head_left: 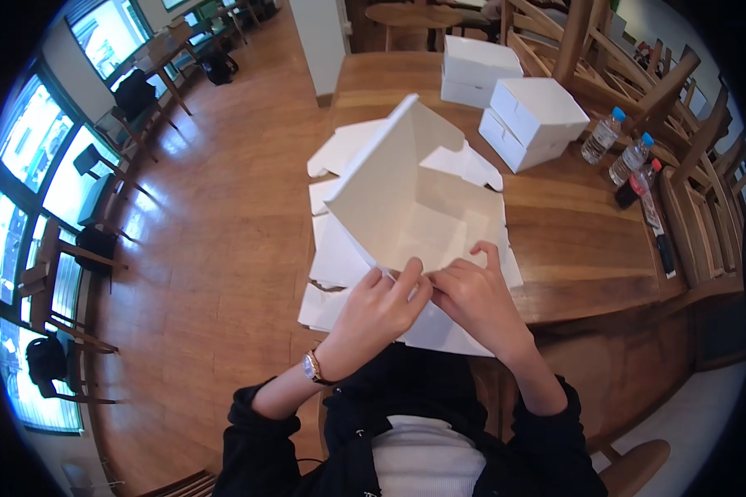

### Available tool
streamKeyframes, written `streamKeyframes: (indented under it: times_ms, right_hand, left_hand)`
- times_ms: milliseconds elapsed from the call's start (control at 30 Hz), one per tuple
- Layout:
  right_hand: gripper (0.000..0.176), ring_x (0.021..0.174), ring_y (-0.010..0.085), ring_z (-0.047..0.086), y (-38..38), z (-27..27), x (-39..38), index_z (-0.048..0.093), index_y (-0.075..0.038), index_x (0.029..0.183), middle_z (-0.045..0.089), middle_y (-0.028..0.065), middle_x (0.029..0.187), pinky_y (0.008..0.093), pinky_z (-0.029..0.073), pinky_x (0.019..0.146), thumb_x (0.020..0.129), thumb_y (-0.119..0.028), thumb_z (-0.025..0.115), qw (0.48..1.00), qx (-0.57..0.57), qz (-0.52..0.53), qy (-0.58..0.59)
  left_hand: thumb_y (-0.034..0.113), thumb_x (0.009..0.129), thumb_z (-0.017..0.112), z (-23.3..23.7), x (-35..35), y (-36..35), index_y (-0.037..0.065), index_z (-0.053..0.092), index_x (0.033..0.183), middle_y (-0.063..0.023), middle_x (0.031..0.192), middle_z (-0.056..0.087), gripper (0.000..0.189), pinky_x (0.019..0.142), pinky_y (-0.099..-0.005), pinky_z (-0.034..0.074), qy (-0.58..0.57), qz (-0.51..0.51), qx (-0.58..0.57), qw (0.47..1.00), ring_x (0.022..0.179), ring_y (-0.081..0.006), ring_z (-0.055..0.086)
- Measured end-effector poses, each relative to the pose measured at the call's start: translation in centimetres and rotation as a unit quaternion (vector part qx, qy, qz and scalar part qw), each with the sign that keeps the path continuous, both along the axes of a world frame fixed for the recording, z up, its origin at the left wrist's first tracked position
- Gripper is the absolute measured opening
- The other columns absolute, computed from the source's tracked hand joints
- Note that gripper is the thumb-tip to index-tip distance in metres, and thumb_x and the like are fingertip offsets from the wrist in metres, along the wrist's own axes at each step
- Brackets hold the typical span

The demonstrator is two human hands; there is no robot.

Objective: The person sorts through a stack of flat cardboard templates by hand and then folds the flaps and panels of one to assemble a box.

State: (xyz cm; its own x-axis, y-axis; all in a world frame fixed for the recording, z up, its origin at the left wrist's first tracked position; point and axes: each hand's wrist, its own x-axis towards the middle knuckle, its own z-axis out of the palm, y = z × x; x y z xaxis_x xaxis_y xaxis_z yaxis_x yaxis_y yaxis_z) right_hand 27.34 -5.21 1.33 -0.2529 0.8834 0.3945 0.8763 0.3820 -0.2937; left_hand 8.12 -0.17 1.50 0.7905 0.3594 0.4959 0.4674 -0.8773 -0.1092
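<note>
A partly folded white cardboard box (439,211) stands on more flat white card sheets (331,257) at the near left part of the wooden table. Its lid panel is raised at a slant on the left. My left hand (381,306), with a watch on the wrist, pinches the near edge of the box with bent fingers. Close beside it, my right hand (472,298) grips the same near edge, thumb and fingertips pressed on the card, index finger raised. The fingertips of both hands almost meet.
Two closed white boxes (535,120) (479,70) stand at the back of the wooden table (572,248). To their right are two clear bottles with blue caps (603,135) (631,160), a dark drink bottle (637,184) and a black marker (666,255). Wooden chairs line the right side.
</note>
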Motion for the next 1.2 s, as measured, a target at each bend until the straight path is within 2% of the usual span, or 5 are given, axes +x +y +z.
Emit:
streamKeyframes:
  times_ms: [167,300,633,833,1200]
  right_hand:
    - [0.01,0.083,0.0172,0.069,-0.2,0.4,-0.2,0.075,-0.01,0.093,0.074,0.0027,0.084,0.0448,0.036,0.104,0.085,-0.016,0.079,1.0,-0.011,-0.015,-0.007]
    - [0.012,0.083,0.0171,0.069,-0.2,0.5,-0.2,0.077,-0.01,0.092,0.074,0.003,0.081,0.0449,0.035,0.105,0.087,-0.021,0.08,1.0,-0.002,-0.017,-0.002]
    - [0.012,0.081,0.0152,0.068,-0.4,0.6,0.1,0.074,-0.01,0.092,0.072,0.0011,0.076,0.0469,0.036,0.103,0.088,-0.021,0.078,1.0,0.021,0.008,-0.013]
    - [0.013,0.08,0.0157,0.068,-0.4,0.3,0.1,0.074,-0.011,0.096,0.07,0.0007,0.075,0.0452,0.037,0.101,0.089,-0.02,0.078,0.999,0.03,0.011,-0.014]
    - [0.02,0.088,0.0163,0.063,-0.7,0.9,-0.4,0.072,-0.014,0.103,0.063,-0.0006,0.099,0.0416,0.039,0.091,0.084,-0.012,0.077,0.998,0.066,0.018,0.011]
  left_hand:
    - [0.006,0.082,0.07,-1.9,-1.4,0.1,0.006,0.071,0.126,-0.0088,0.123,0.068,0.044,0.077,-0.029,0.056,-0.034,-0.011,0.08,0.996,0.073,-0.0113,0.063]
    - [0.006,0.088,0.075,-2.2,-2.3,0.2,0.005,0.08,0.113,-0.0054,0.121,0.072,0.025,0.071,-0.0246,0.055,-0.053,0.034,0.197,0.978,0.07,-0.0093,0.059]
    - [0.008,0.074,0.07,-2.8,-2.4,-0.2,0.002,0.079,0.101,-0.0058,0.112,0.072,0.029,0.077,-0.0274,0.057,-0.105,-0.025,0.147,0.983,0.081,-0.0144,0.068]
    - [0.009,0.077,0.069,-1.8,-1.8,-0.3,0.001,0.074,0.095,-0.0074,0.108,0.068,0.021,0.075,-0.0276,0.055,-0.07,-0.022,0.118,0.99,0.082,-0.0144,0.066]
    - [0.008,0.08,0.067,-1.9,-1.2,-1.4,-0.001,0.073,0.1,-0.0092,0.109,0.065,0.023,0.073,-0.0283,0.054,-0.052,0.034,0.119,0.991,0.082,-0.0151,0.065]
